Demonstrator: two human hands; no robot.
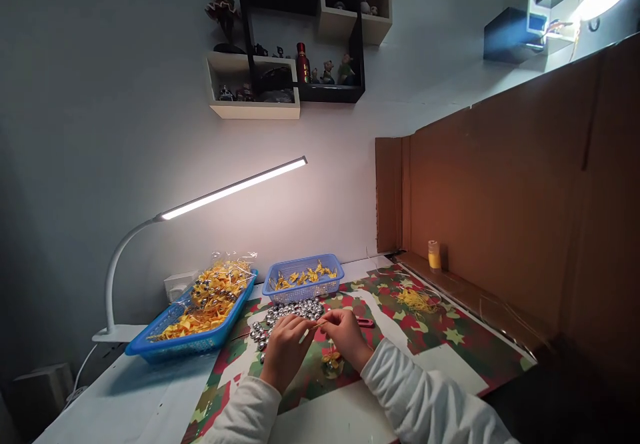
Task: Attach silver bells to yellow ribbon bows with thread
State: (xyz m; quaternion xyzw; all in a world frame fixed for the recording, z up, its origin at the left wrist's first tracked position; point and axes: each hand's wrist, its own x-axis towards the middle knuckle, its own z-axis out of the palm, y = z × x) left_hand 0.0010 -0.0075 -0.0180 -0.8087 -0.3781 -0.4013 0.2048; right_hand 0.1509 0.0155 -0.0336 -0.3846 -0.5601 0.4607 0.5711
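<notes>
My left hand [287,349] and my right hand [346,337] meet over the patterned mat, fingertips pinched on a thin yellow string between them. Below the string, a small ornament with a yellow ribbon bow [331,360] hangs or rests just above the mat; which of the two is unclear. Silver beads [299,309] lie loose behind and beside my left hand. A pink-handled tool [365,323] is partly hidden behind my right hand.
A blue tray [220,329] of yellow ribbons and bagged beads stands left, a blue basket [303,291] of yellow bows behind. Yellow strings [417,301] lie right, near a spool [434,256] beside the cardboard wall [490,197]. A lamp [235,189] arches over the left side.
</notes>
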